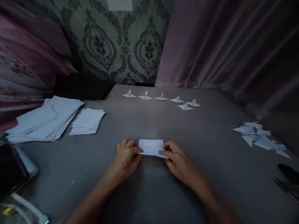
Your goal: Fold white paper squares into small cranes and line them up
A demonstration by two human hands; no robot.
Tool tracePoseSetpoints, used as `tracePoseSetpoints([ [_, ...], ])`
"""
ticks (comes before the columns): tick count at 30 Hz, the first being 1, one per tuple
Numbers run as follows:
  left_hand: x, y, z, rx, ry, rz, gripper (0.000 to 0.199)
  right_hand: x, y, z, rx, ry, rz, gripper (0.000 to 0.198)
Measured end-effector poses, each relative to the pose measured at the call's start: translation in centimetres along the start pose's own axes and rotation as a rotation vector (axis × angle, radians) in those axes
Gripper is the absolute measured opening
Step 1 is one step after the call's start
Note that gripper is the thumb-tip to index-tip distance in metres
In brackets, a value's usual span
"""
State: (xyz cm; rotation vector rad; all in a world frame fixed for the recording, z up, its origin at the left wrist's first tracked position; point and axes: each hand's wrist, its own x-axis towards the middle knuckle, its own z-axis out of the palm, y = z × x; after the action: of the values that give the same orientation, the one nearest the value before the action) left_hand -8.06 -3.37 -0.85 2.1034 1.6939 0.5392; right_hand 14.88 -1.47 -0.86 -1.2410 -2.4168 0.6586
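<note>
Between my two hands is a small white sheet of paper (151, 146), its near edge folded or raised. My left hand (128, 155) grips its left end, with the thumb on the near left corner and the other fingers curled behind. At the right end, my right hand (175, 157) pinches the paper near its lower right corner. Some fingertips of both hands are hidden. Beyond them, several folded paper birds (161, 97) stand spread out along the far part of the grey table (149, 124).
Large white sheets (46, 119) and a stack of smaller paper pieces (87, 122) lie at left. More folded paper shapes (259, 135) are heaped at right, near scissors (286, 188). A dark-screened device (12, 171) and a white cable (29, 207) occupy the left edge.
</note>
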Motion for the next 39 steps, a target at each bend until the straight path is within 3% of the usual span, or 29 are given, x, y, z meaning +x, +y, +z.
tracePoseSetpoints([
  [3,-0.1,0.3,0.3,-0.071,-0.002,-0.127,0.020,0.2,0.1,0.4,0.095,0.031,0.080,0.022],
  [6,0.1,0.4,0.6,-0.077,0.008,-0.209,0.037,0.7,0.5,1.3,0.156,0.096,0.238,0.035],
  [13,0.3,-0.1,1.9,-0.015,0.139,-0.223,0.034,1.7,0.2,2.5,0.149,0.219,0.371,0.036],
  [24,0.7,-0.4,2.7,0.022,0.304,-0.237,0.028,2.3,0.3,3.1,0.011,0.285,0.368,0.034],
  [39,0.5,-0.2,2.0,0.013,0.239,-0.179,0.030,2.5,0.0,3.3,-0.047,0.286,0.419,0.036],
])
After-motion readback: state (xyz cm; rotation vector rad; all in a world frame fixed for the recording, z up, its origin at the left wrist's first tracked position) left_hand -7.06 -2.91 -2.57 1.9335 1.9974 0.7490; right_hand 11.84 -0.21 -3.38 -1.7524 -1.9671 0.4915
